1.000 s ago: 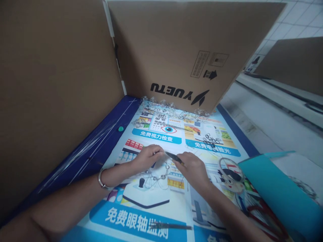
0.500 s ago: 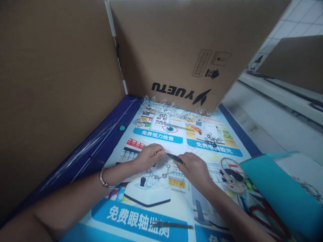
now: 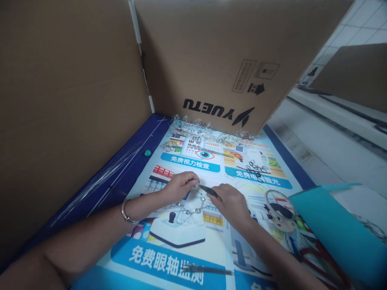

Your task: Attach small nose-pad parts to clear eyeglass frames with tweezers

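My left hand (image 3: 183,187) is closed in a pinch on one end of a wire chain with clear round beads (image 3: 197,210). The chain hangs in a loose loop between the hands, with thin wire loops sticking out below it. In my right hand (image 3: 232,203) is a pair of pliers (image 3: 210,191) with dark jaws and a bit of yellow at the handle. Their tips point left and meet the work at my left fingertips. My fingers hide exactly what the jaws touch.
Cardboard walls (image 3: 223,48) stand at the back and left. Along the back lie clear beaded wire pieces (image 3: 199,123). Dark wire rings (image 3: 255,167) lie right of centre, thin dark rods (image 3: 208,270) in front. A teal folder (image 3: 335,225) and red-handled tool (image 3: 320,257) are at right.
Both hands keep nearly the same place and grip. The pliers' tips have shifted very slightly toward my left fingertips, and the view has moved a little.
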`<state>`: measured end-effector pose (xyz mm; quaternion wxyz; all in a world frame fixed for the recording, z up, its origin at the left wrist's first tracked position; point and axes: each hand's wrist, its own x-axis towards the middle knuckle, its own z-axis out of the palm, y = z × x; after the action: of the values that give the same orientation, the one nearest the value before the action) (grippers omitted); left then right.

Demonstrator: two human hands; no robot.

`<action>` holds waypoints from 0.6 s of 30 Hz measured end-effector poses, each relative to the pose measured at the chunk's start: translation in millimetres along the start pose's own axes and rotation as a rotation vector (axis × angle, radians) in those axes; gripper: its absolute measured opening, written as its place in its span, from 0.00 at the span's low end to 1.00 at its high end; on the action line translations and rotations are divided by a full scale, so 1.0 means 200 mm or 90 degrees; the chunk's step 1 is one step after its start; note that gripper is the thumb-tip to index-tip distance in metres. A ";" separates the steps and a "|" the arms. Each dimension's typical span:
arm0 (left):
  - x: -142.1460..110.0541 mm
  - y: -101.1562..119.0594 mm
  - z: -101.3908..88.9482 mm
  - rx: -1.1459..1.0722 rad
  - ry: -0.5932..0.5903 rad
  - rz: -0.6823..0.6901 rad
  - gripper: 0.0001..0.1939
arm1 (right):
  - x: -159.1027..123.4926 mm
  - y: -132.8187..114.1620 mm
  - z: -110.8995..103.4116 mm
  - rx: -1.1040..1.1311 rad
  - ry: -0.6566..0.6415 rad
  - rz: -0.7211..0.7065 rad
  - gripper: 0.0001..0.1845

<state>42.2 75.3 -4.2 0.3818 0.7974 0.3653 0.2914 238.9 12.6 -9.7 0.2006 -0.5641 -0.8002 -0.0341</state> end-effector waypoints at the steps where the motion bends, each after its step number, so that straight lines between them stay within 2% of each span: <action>1: 0.00 0.00 0.00 0.000 0.000 0.001 0.08 | 0.00 0.00 0.00 -0.001 0.000 -0.002 0.12; 8: 0.00 0.00 -0.01 -0.005 -0.002 0.013 0.09 | 0.01 0.00 0.02 -0.006 -0.001 -0.008 0.12; 18: 0.00 -0.01 0.00 -0.009 -0.009 0.004 0.08 | 0.01 -0.01 0.00 -0.016 -0.046 -0.005 0.11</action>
<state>41.5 76.4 -6.0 0.3890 0.7978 0.3580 0.2899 236.7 13.9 -8.9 0.1646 -0.5643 -0.8087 -0.0246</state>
